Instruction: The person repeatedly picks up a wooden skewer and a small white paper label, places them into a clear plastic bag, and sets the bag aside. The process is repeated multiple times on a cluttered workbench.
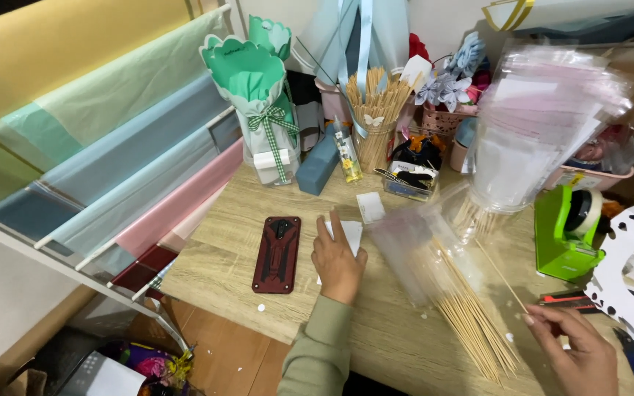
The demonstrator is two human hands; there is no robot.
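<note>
My left hand [337,258] rests flat on a small white paper [351,233] in the middle of the wooden desk [229,253], fingers together and pointing away. At the lower right, my right hand [575,350] pinches the near end of one thin wooden skewer [499,276], which slants up toward a clear plastic bag [408,248]. That bag holds a bundle of bamboo skewers [469,317] that fans out toward me between the two hands. A second small white paper square [370,207] lies just beyond my left hand.
A red and black phone [277,254] lies left of my left hand. Green tape dispenser [565,227] stands at right; clear cellophane sleeves [536,125] behind it. A green wrapped bouquet [257,95], a skewer holder [373,125], bottles and paper flowers line the back. Coloured paper rolls [104,139] hang left.
</note>
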